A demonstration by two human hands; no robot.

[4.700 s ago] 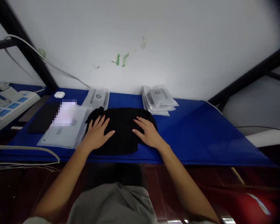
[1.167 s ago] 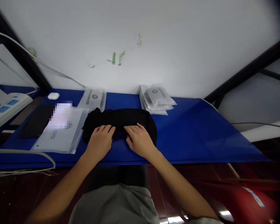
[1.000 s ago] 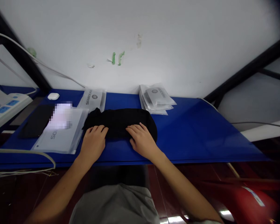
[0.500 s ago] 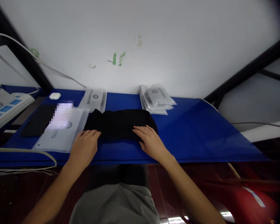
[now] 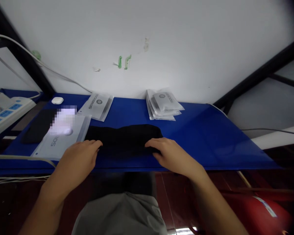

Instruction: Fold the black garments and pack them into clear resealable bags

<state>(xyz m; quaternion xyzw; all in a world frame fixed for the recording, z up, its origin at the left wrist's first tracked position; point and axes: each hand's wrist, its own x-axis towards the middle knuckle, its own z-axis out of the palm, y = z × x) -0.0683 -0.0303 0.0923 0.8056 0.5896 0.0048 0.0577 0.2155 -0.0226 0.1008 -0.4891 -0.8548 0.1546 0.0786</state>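
A long piece of black cloth point(image 5: 124, 138) lies across the blue table near its front edge. My left hand point(image 5: 79, 158) grips its left end, with the fingers curled over the cloth. At the right end my right hand point(image 5: 168, 153) pinches the cloth between thumb and fingers. One printed plastic bag point(image 5: 61, 138) lies beside my left hand, partly under a blurred bright patch. Another printed bag point(image 5: 96, 105) rests behind the cloth's left part.
Several printed bags point(image 5: 164, 104) are stacked at the back by the white wall. A white case point(image 5: 57, 100), a dark flat object point(image 5: 36, 125) and a power strip point(image 5: 12, 112) are at the left. Cables cross the left front edge.
Both hands and the black cloth have come nearer the front edge, and the fingers have closed on its ends. The back left bag has turned and now shows more of itself.
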